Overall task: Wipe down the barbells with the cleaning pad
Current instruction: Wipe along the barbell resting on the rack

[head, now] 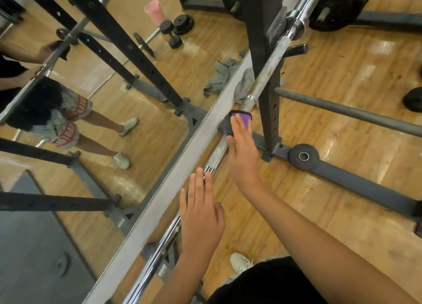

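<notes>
A steel barbell (269, 72) runs diagonally from the lower left to the upper right, resting in a black rack. A purple and black cleaning pad (241, 118) is wrapped over the bar near the rack upright. My right hand (243, 150) presses flat on the pad, fingers over it. My left hand (201, 214) lies on the bar lower down, fingers straight and together, palm down on the chromed part.
A black rack upright (266, 59) stands just right of the pad. A mirror with a grey frame (159, 196) runs along the left. A grey cloth (228, 75) lies on the wooden floor. A grey crossbar (342, 109) and rack base (356, 185) are at right.
</notes>
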Action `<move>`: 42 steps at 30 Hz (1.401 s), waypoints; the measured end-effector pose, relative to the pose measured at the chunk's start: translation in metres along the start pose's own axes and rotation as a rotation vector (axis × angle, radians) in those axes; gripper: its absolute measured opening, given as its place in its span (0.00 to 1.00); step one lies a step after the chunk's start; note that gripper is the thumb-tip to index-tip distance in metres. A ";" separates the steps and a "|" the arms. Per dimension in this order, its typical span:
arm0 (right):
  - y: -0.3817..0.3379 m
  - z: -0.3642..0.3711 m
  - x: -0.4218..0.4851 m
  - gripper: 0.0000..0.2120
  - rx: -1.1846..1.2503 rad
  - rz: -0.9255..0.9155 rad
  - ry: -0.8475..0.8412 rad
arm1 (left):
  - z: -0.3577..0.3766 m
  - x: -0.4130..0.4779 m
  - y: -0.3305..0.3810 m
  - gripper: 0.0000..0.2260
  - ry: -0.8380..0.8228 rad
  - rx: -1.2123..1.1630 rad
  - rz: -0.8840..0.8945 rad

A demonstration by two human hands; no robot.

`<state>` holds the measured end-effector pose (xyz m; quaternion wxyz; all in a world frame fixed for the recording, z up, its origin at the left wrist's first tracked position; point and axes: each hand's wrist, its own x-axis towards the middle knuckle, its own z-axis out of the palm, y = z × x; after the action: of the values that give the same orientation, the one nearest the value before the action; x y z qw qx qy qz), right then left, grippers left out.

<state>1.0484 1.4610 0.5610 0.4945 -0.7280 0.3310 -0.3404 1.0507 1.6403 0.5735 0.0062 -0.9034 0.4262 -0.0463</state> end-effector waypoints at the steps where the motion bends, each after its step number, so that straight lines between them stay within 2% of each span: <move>1: -0.001 0.000 0.002 0.22 0.010 0.018 0.011 | 0.000 0.000 0.000 0.35 0.002 0.001 0.000; 8: -0.006 0.005 -0.033 0.23 0.023 -0.044 -0.103 | 0.001 -0.002 0.000 0.36 0.010 0.029 -0.002; 14: -0.009 -0.007 0.005 0.24 0.064 0.094 -0.031 | 0.002 -0.002 0.001 0.36 0.017 0.044 -0.008; 20: -0.017 -0.001 -0.035 0.24 0.017 0.009 -0.156 | 0.004 -0.001 0.004 0.36 0.040 0.051 -0.031; 24: -0.009 -0.014 0.003 0.24 -0.002 0.074 -0.119 | 0.004 -0.001 0.006 0.35 0.042 0.055 -0.042; 27: -0.019 -0.012 -0.006 0.25 0.013 0.106 -0.111 | 0.005 -0.001 0.010 0.35 0.041 0.053 -0.076; 32: -0.008 -0.018 -0.033 0.25 -0.008 -0.061 -0.291 | 0.007 0.000 0.013 0.34 0.043 0.067 -0.105; 36: -0.001 -0.027 0.015 0.25 -0.005 0.067 -0.168 | 0.006 0.000 0.018 0.32 0.025 0.071 -0.133; 38: -0.009 -0.022 0.011 0.25 0.002 0.093 -0.146 | 0.005 0.000 0.020 0.31 0.025 0.064 -0.160; 42: -0.008 -0.019 -0.026 0.24 -0.033 -0.024 -0.313 | 0.001 0.002 0.017 0.27 0.034 0.010 -0.178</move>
<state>1.0199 1.4754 0.5690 0.5240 -0.7841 0.2467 -0.2230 1.0391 1.6280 0.5717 -0.0006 -0.9368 0.3439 -0.0643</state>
